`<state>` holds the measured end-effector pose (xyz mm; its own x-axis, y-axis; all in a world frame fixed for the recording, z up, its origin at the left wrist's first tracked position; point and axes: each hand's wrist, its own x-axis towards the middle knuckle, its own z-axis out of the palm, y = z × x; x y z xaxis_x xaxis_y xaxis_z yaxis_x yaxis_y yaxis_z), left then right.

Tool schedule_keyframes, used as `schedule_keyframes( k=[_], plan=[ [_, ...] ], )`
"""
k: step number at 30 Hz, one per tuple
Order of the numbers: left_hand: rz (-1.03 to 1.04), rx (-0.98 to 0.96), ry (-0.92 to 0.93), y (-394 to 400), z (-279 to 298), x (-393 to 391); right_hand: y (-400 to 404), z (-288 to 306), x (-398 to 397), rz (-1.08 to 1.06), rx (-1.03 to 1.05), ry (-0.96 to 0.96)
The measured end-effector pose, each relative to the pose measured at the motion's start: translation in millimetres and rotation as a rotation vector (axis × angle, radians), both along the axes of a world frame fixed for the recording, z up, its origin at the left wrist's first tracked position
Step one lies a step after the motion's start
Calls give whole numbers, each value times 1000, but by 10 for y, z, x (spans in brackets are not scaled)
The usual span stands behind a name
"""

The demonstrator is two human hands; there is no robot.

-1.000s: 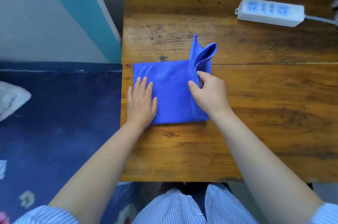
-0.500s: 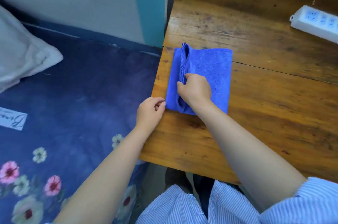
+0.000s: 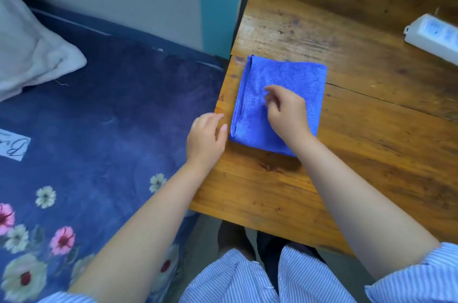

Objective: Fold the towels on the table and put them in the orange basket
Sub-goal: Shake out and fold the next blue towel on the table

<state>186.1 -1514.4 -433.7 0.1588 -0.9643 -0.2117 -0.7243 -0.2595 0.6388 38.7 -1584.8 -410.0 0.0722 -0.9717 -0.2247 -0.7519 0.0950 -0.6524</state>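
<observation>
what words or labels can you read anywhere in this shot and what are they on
"B": a cursive capital, turned sideways, on the white label sewn to the dark blue flowered blanket; the rest of the writing is cut off at the frame edge.
Power strip on the wooden table: blue socket faces only, too blurred to read any marking.
Blue towel: no tag or text visible.

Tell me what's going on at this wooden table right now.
A person in a striped shirt is folding a blue microfibre towel near the left edge of the worn wooden table. The towel lies flat, folded into a neat rectangle. The right hand is over its middle with fingers loosely curled, gripping nothing that I can see. The left hand sits at the table edge beside the towel, not holding it. A white power strip lies at the far right. No orange basket is in view.
</observation>
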Motion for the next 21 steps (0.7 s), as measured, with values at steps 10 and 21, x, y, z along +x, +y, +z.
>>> schedule_keyframes(
  k=[10, 21],
  plan=[
    [-642, 42, -499, -335, -108, -296, -202, -296, -556, 423, -140, 588],
    [-460, 280, -346, -248, -222, -118, -195, -346, -888, 83, 27, 371]
  ],
)
